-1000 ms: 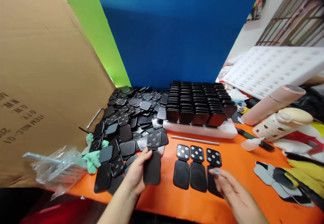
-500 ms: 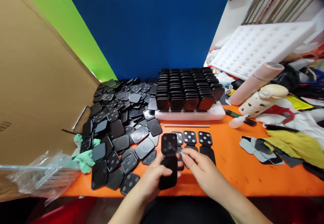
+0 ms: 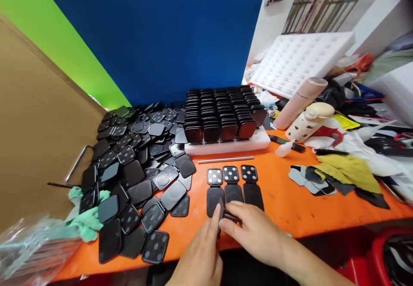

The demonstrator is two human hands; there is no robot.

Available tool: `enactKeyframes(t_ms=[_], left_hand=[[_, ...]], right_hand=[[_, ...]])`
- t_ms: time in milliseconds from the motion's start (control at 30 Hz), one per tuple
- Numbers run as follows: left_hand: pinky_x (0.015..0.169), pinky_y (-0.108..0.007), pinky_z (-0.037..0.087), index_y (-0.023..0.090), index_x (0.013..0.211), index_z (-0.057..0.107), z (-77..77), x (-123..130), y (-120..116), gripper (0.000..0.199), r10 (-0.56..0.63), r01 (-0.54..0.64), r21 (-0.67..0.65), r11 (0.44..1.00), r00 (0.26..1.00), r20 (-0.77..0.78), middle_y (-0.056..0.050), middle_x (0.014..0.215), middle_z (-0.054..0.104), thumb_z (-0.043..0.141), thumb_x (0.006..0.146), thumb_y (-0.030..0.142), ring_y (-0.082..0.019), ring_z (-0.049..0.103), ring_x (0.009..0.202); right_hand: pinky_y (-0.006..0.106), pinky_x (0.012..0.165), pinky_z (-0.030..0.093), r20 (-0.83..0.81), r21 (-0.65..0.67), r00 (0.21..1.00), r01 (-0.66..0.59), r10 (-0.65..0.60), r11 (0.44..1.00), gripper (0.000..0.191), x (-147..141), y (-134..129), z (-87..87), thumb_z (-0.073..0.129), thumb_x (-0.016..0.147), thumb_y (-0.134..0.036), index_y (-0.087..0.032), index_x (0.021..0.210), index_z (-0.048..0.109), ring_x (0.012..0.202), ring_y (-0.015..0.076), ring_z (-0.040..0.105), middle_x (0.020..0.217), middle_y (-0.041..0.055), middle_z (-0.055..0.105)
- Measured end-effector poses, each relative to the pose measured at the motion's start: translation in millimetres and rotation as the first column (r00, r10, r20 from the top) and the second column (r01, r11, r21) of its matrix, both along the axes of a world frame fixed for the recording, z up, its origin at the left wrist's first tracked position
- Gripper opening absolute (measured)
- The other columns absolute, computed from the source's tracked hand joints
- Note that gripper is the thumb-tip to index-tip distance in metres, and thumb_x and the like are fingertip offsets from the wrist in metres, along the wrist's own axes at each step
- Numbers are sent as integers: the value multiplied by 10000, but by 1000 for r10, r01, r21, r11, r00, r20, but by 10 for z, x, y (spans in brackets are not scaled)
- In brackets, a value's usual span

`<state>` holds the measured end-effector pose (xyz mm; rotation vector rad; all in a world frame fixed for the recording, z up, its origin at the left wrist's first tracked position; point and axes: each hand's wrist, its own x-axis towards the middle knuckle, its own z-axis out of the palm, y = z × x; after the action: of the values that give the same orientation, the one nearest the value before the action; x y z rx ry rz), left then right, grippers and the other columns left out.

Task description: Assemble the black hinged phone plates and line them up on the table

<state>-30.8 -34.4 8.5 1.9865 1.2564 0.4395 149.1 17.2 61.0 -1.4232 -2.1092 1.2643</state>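
Just above the table's front edge, my left hand [image 3: 201, 247] holds a black hinged case [image 3: 221, 210], seen nearly edge-on, with its fingers straight along the case's left side. My right hand [image 3: 254, 230] grips the case from the right, thumb and fingers curled round the part that juts out toward it. Much of the case is hidden by the fingers. Beyond my hands three open hinged cases lie in a row: a left one [image 3: 214, 195], a middle one [image 3: 231, 174] and a right one [image 3: 252, 195], their dotted halves away from me.
A heap of loose black cases [image 3: 138, 172] covers the left side. Packed rows of black cases [image 3: 219, 113] stand on a white foam block [image 3: 226, 147] at the back. In front lies a metal rod [image 3: 226, 160]. Bottles [image 3: 300, 103] and cloths [image 3: 348, 172] lie right.
The case has turned from lying open and facing me to edge-on. My right hand has come from beside it to grip it. The view has swung to the right.
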Motion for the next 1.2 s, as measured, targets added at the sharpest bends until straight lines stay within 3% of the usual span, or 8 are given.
enactKeyframes(t_ms=[167,300,467,567,700,933,1067,1200], left_hand=[[1050,-428,354,231,1449,-53,-103,38,-56,951,-19,18,-89,996,1000,-16,-114,1457,321,386,646,-28,-256,359,1301],[1050,-442,345,208,1449,-65,-151,85,-79,931,80,-79,-92,993,997,8,-124,1496,214,396,669,-4,-272,326,1317],[1056,-453,337,228,1447,-77,-85,81,-32,905,95,-95,30,995,995,-17,-113,1478,270,367,693,-4,-257,302,1331],[1051,-433,352,211,1453,-39,-48,68,-16,918,58,-58,8,998,996,-63,-134,1460,305,379,667,-14,-259,339,1313],[1031,-412,383,199,1455,-8,-20,76,-26,894,72,-74,-38,996,995,-65,-140,1431,361,375,678,-19,-248,387,1286],[1032,-424,378,211,1454,75,65,73,-15,850,82,-82,-23,996,996,-29,-118,1422,384,375,697,-33,-237,425,1258],[1033,-409,380,241,1450,119,35,72,-2,830,126,-122,-74,990,990,59,-89,1419,397,384,713,-32,-231,428,1256],[1041,-407,371,236,1447,138,-36,129,-13,796,231,-172,-247,954,944,237,-75,1429,386,401,739,-16,-222,404,1275]], right_hand=[[214,575,352,-74,-12,995,62,-63,998,279,-51,-62,-110,463,894,-355,-200,687,568,646,125,530,679,-24,585],[222,601,353,-4,30,998,66,-65,997,273,-96,-96,-99,425,912,-318,-212,709,572,690,132,550,719,-21,593],[247,666,381,113,80,993,18,-27,997,192,-113,-122,-55,372,919,-255,-233,876,558,773,161,585,857,6,612],[258,691,390,142,83,990,8,-20,997,198,-100,-140,-48,343,924,-237,-230,932,541,809,172,586,898,18,605],[270,704,388,191,83,981,-53,37,995,203,-65,-136,-10,352,918,-238,-228,934,554,803,177,580,883,21,598],[230,601,348,81,51,993,-91,87,995,152,-2,-41,22,488,871,-354,-218,824,537,699,140,532,793,-12,572],[224,570,319,59,77,998,-34,29,996,253,-54,-48,-75,466,888,-361,-201,695,501,636,119,504,690,-28,542],[222,593,321,56,93,998,-7,2,996,266,-125,-88,-95,403,925,-309,-211,708,521,691,118,540,726,-32,580]])
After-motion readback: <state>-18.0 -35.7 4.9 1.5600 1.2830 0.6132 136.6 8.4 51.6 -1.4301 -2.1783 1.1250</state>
